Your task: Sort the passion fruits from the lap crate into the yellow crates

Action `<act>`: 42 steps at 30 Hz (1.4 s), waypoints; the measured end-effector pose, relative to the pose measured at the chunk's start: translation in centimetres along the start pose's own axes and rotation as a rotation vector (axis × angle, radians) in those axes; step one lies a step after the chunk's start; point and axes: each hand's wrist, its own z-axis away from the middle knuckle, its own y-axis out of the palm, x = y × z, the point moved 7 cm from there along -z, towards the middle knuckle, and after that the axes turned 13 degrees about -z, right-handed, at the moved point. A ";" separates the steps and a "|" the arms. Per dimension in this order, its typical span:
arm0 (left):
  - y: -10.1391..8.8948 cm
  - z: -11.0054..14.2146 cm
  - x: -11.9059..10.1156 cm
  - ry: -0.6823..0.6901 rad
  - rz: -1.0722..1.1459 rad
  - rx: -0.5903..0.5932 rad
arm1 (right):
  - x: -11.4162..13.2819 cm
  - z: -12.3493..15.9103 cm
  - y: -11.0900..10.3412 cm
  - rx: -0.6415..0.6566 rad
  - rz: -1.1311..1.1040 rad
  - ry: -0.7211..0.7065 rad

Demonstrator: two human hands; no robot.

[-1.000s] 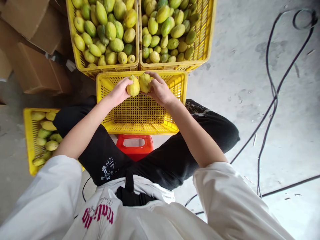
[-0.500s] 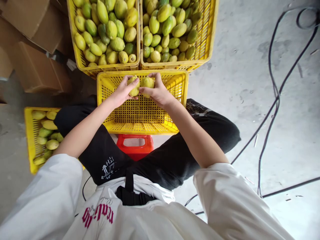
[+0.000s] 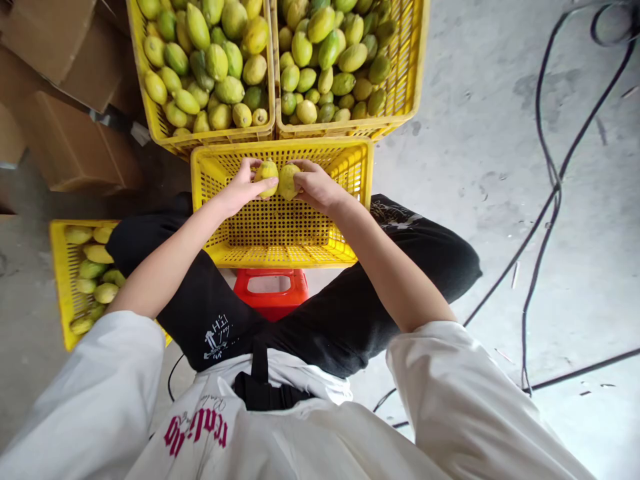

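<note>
My left hand (image 3: 246, 187) is closed around a yellow-green lemon (image 3: 267, 177), thumb across its lower part. A second lemon (image 3: 288, 182), a little rounder from this side, is gripped in my right hand (image 3: 316, 187). The two fruits are held side by side with a narrow gap between them. Both hands are over a yellow plastic crate (image 3: 280, 257) with perforated walls and floor, standing between my knees. No fruit shows on the visible part of its floor.
Two yellow crates (image 3: 277, 67) full of green and yellow lemons (image 3: 230, 90) stand beyond. Another crate (image 3: 61, 280) with lemons is by my left knee. A red stool (image 3: 273, 305) shows below the middle crate. Cardboard boxes (image 3: 75, 143) lie left; black cables (image 3: 556, 193) cross the floor right.
Both hands have moved slightly lower with the lemons. The right-hand lemon has been turned, and the fingers have shifted toward its right side. The whole view has shifted a little.
</note>
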 end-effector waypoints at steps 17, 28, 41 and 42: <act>1.7 1.8 -2.9 0.021 0.213 0.050 | 3.0 2.3 1.5 0.101 -0.143 -0.094; -0.4 -1.1 -1.1 0.251 0.012 0.051 | 2.1 0.4 1.0 0.245 -0.088 -0.164; -0.1 -0.7 -1.7 0.195 0.059 0.016 | 2.2 0.7 1.4 0.241 -0.054 -0.215; 0.1 -0.5 -1.7 0.181 0.072 0.022 | 2.4 1.1 1.7 0.251 -0.059 -0.227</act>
